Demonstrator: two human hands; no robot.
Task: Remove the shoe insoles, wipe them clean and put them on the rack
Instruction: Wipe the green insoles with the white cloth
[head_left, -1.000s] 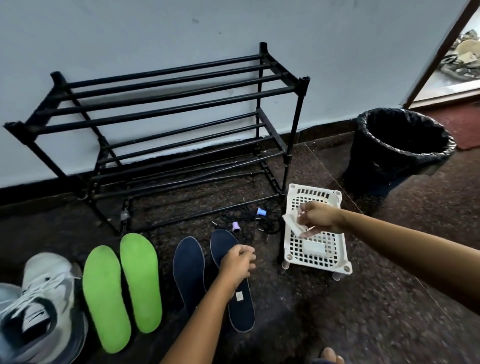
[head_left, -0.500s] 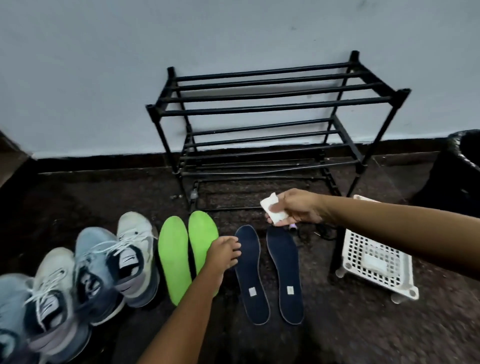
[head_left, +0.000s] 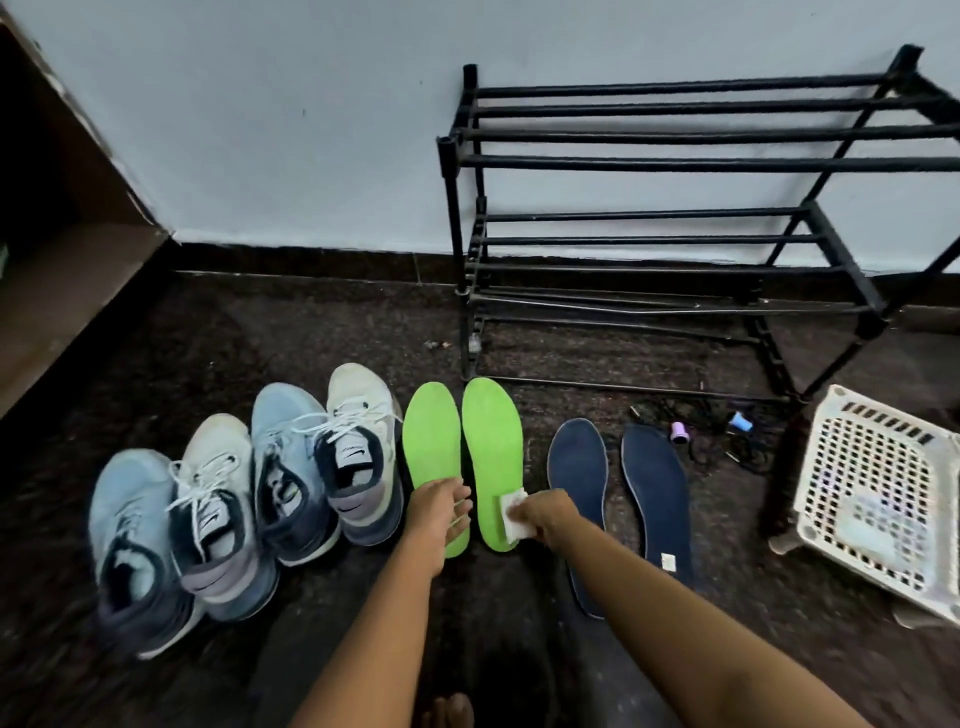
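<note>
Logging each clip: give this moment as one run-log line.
stage: wiping | right hand: presses white wipe on right green insole | left hand: on left green insole | rack: no insoles

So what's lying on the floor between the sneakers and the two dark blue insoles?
In the head view, the two green insoles lie side by side between the sneakers and the dark blue insoles, with both hands on them.

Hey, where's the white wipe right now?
In the head view, the white wipe is low in the centre, held by the right hand against the heel end of the right green insole, just right of the left hand.
</note>
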